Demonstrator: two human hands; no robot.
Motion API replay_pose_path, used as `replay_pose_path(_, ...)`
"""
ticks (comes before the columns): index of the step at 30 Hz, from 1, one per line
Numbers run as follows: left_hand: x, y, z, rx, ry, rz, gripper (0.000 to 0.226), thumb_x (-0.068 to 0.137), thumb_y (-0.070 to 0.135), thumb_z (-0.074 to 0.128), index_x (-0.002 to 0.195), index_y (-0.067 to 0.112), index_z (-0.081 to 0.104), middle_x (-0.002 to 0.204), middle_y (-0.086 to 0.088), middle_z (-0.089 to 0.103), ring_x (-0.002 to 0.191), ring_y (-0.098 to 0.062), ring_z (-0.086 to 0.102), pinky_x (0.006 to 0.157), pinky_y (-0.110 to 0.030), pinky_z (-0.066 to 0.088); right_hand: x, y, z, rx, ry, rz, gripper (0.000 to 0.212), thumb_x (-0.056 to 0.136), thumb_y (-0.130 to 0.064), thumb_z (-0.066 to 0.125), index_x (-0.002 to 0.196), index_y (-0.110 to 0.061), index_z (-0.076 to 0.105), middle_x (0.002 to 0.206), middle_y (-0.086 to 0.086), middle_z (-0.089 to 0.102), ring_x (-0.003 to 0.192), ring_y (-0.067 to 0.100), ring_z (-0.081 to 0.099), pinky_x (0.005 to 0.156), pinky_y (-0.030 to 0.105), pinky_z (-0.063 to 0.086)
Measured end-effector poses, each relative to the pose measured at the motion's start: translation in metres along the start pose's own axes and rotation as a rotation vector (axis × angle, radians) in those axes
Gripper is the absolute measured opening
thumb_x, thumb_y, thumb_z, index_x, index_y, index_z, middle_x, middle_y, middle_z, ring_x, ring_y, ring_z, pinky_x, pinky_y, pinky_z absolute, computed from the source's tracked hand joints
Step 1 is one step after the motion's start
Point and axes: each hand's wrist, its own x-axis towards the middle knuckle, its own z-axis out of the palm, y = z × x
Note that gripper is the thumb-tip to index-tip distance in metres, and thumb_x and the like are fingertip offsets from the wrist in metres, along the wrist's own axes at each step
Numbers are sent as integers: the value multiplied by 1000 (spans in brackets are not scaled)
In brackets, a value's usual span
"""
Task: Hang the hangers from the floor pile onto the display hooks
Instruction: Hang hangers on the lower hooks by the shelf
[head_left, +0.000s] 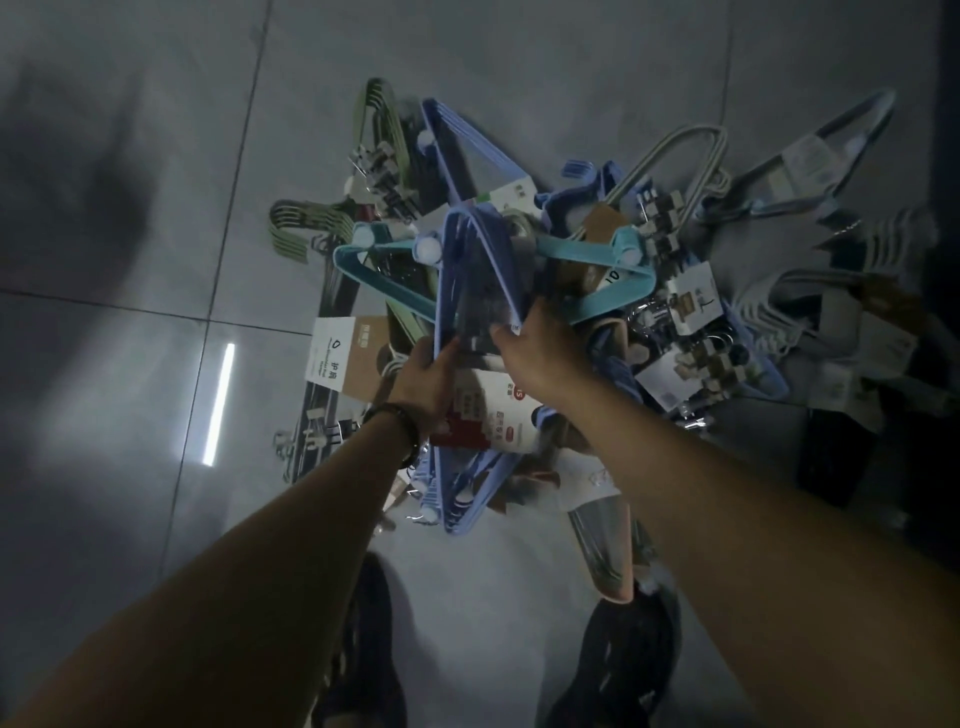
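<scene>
Hanger pile (571, 291) on tiled floor (130, 260), mid-view, sprawling rightward. Bundle (478, 260) on top of pile's middle. Left hand (428, 376) grips bundle's left edge, right hand (535, 351) holds its right edge. Label card (337, 353) just left of left hand. Shoes (623, 665) nearest, before pile. Bulky object (831, 457), possibly bag, right of pile.

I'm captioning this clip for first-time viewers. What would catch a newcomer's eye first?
A tangled pile of hangers sprawls across the grey tiled floor at centre, blue, teal, olive and white. The left hand and right hand both hold a periwinkle hanger bundle on the pile's near side. Left of the pile, a bright strip of reflected light gleams on a tile.
</scene>
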Motion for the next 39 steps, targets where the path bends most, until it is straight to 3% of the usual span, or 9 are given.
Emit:
replay_pose_path(4, -32, 16, -3, -28, -70, 79, 52, 90, 44, 68, 131, 14, 58, 116, -6, 74, 104, -26, 72, 87, -32, 59, -25, -8, -26, 52, 32, -27, 65, 99, -51, 55, 145, -6, 46, 137, 18, 58, 121, 41, 59, 100, 49, 49)
replay_pose_path(12, -173, 94, -4, -77, -268, 169, 81, 74, 79, 59, 136, 27, 54, 127, 2, 72, 110, -21, 73, 95, -50, 58, -135, -33, -155, 135, 28, -154, 24, 110, -37, 43, 93, -26, 56, 70, -3, 55, 60, 14, 54, 45, 17, 33)
replay_pose_path(16, -265, 160, 5, -256, -266, 145, 81, 81, 80, 65, 138, 23, 65, 139, -12, 67, 129, -33, 64, 110, -56, 48, -220, -59, -247, 122, 17, -150, 39, 109, -30, 47, 72, -19, 50, 59, 1, 44, 47, 17, 40, 43, 27, 27)
replay_pose_path(19, -353, 222, 14, -234, -261, 208, 39, 95, 57, 59, 100, 27, 83, 110, -14, 79, 103, -30, 76, 90, -45, 61, -296, -80, -310, 149, 141, -182, 28, 106, -27, 54, 79, -18, 56, 61, -3, 48, 51, 13, 44, 50, 30, 31)
replay_pose_path(22, -438, 280, 14, -155, -162, 283, 60, 88, 64, 60, 80, 7, 77, 78, -13, 75, 72, -28, 72, 67, -34, 59, -381, -102, -369, 137, 285, -230, 21, 104, -32, 58, 108, -13, 66, 76, 1, 61, 66, 18, 58, 55, 30, 37)
replay_pose_path(26, -526, 351, 10, -49, -176, 420, 40, 89, 48, 65, 87, 10, 77, 76, -3, 79, 70, -16, 76, 61, -27, 60, -487, -122, -447, 120, 507, -268, 48, 101, -55, 43, 112, -14, 67, 82, 7, 68, 75, 28, 65, 61, 39, 47)
replay_pose_path(32, -604, 427, 19, 208, -307, 848, 26, 95, 11, 73, 116, 26, 71, 89, -1, 78, 84, -25, 76, 70, -35, 62, -615, -107, -527, 106, 806, -115, 16, 107, -40, 50, 104, -27, 59, 74, -9, 57, 69, 19, 60, 57, 33, 45)
replay_pose_path(35, -642, 457, 40, 421, -357, 1063, 28, 91, 29, 66, 118, 35, 69, 83, 6, 75, 76, -5, 71, 67, -30, 57, -676, -91, -544, 111, 916, -50, 31, 106, -41, 50, 119, -15, 62, 92, 6, 66, 82, 25, 64, 72, 41, 54)
replay_pose_path(39, -691, 480, 76, 634, -439, 1276, 12, 89, 37, 51, 87, 27, 55, 59, 5, 48, 50, -11, 46, 52, -29, 32, -753, -66, -556, 180, 971, 144, 35, 109, -43, 42, 124, -19, 62, 77, 6, 65, 60, 23, 61, 55, 41, 52)
